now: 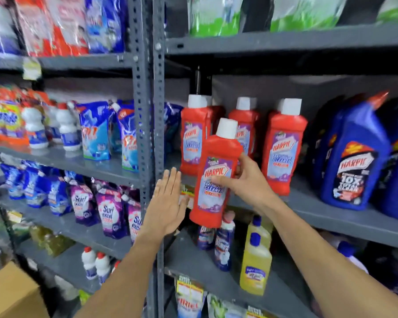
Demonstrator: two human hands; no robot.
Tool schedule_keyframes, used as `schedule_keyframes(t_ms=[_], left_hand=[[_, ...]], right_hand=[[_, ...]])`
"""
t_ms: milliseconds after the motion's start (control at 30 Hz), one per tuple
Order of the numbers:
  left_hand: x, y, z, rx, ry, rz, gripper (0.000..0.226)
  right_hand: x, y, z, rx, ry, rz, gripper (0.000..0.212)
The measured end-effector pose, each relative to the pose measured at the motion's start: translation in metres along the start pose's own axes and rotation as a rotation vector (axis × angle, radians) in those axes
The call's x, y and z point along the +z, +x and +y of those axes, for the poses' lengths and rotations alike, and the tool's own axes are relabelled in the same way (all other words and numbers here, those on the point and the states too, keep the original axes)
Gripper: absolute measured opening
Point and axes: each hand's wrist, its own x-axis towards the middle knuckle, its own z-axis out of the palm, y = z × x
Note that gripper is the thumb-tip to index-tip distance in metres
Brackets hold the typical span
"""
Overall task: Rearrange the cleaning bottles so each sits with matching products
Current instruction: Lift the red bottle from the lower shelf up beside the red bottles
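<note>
Head view | right hand (244,180) grips red Harpic bottle (213,180) mid-body, centre frame | left hand (168,203) flat, empty | rigid plastic, likely weighty, smooth label may slip

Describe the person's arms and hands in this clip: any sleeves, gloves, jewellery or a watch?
Both forearms are bare as far as the frame shows, with no sleeves in view. The left hand and right hand wear no gloves. No rings, watch, bracelet or markings are visible on either wrist or on the fingers that show.
</note>
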Motion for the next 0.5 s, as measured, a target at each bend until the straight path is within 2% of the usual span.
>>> schedule_keyframes(t_ms=[200, 367, 500], left_hand=[[-0.001, 0.042, 0.023, -0.031, -0.04, -0.248, 0.068], [0.012, 0.041, 0.02, 0.004, 0.043, -0.178, 0.064], [0.018, 0.042, 0.015, 0.021, 0.032, -0.152, 0.064]], right_hand=[[-0.025, 0.042, -0.03, -0.052, -0.026, 0.168, 0.056], [-0.03, 0.069, -0.017, 0.009, -0.106, 0.2, 0.062], [-0.03, 0.08, -0.003, 0.064, -0.099, 0.239, 0.057]])
